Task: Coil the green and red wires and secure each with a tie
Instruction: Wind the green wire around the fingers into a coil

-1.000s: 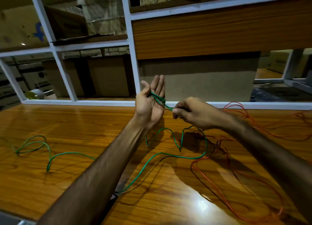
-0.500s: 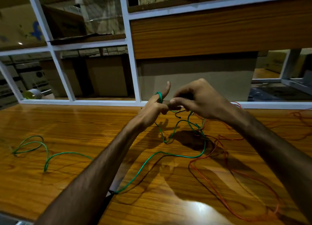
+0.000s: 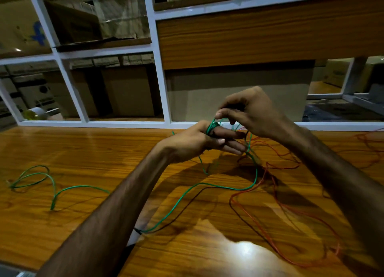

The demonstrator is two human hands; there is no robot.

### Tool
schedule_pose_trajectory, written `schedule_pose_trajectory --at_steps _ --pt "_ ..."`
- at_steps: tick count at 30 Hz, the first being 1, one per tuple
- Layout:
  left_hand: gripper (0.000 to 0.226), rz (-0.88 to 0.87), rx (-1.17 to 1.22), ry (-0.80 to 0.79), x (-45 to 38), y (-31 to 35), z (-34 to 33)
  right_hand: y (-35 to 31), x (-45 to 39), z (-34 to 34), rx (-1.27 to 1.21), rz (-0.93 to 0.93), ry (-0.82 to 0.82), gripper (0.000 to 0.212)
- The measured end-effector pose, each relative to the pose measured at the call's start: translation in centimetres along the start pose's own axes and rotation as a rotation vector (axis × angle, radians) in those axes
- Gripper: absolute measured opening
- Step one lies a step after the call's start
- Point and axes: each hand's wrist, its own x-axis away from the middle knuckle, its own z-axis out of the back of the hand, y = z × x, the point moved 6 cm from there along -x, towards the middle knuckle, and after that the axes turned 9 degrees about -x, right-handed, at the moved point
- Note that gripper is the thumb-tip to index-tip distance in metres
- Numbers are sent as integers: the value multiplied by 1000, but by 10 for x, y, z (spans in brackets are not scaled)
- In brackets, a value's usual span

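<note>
Shining at the near edge of the worktop [image 3: 62, 224] is a bright spot of light on smooth, glossy brown wood with wavy grain lines. The red wire [image 3: 276, 210] is lying loose on the right side of the worktop in big thin messy loops, running from the near edge back toward the far right corner. The green wire [image 3: 187, 190] is thin and smooth too. One part is curling in round loops near the left edge, then it is passing under the left arm and bending in a long curve across the middle up to the hands.

The left hand [image 3: 193, 142] is hanging above the middle of the worktop with its fingers [image 3: 228, 134] straight and close together, pointing right. A few tight green rings are sitting wrapped around those fingers, and the thumb is pressing down beside them. The right hand [image 3: 251, 112] is just beside it, a little higher, with curled fingers pinching the green wire where it is arching up off the rings.

Standing along the far edge is a white frame [image 3: 160, 73] with straight bars, and a flat wooden panel [image 3: 270, 38] is sitting in it.
</note>
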Motion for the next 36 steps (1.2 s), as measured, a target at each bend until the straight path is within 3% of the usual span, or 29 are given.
schedule_pose_trajectory --at_steps 4,11,16,20,23,28,31,33,36 --pt "43 -88 154 -79 5 12 -3 6 1 4 -8 -2 25 21" --pt "52 -261 757 -105 5 25 -8 35 7 -3 -43 -138 18 17" --pt "50 -357 850 68 3 33 7 42 13 -21 5 -216 -56 31" --pt "46 -321 900 273 2 24 26 33 12 -33 33 -265 -157 26" --pt "48 -288 967 447 -1 15 37 27 6 -45 122 -255 -224 34" --pt "89 -236 857 582 3 7 49 16 6 -45 277 -270 -324 30" --pt "119 -176 525 624 8 1 53 3 4 -41 248 -243 -348 29" --pt "145 -124 283 587 9 0 48 -4 1 -38 240 -205 -333 29" --pt "145 -47 140 431 6 -4 32 -12 -2 -29 216 -157 -302 23"
